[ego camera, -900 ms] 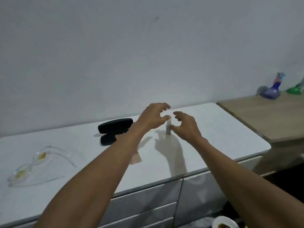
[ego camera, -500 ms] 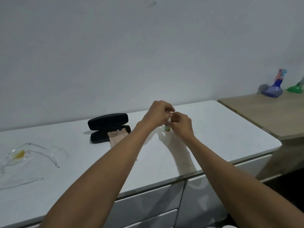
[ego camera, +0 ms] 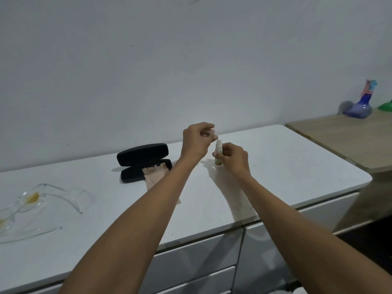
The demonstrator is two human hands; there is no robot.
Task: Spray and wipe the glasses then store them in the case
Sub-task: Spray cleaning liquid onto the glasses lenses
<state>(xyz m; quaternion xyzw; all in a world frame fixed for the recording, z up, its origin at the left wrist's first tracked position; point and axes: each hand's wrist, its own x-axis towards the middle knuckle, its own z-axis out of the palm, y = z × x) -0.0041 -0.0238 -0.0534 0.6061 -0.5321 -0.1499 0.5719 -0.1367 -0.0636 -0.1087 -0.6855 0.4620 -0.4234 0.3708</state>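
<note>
A small white spray bottle [ego camera: 218,147] stands upright on the white cabinet top [ego camera: 286,166]; my right hand [ego camera: 233,159] grips its body. My left hand [ego camera: 197,140] is just above and left of it, pinching the clear cap [ego camera: 213,132] lifted off the nozzle. Clear glasses [ego camera: 31,204] with yellow smears on the lenses lie at the far left of the top. A black glasses case [ego camera: 142,152] lies open behind my left forearm, with a beige cloth [ego camera: 153,177] hanging out of it.
A wooden table [ego camera: 350,139] adjoins the cabinet on the right, carrying a blue spray bottle [ego camera: 362,102] and a green object [ego camera: 386,106] by the wall. Drawer fronts [ego camera: 197,262] run below the cabinet's front edge. The wall stands close behind.
Both hands closed on the small bottle. My left hand has since pulled the cap up off the nozzle while my right hand keeps the bottle on the top.
</note>
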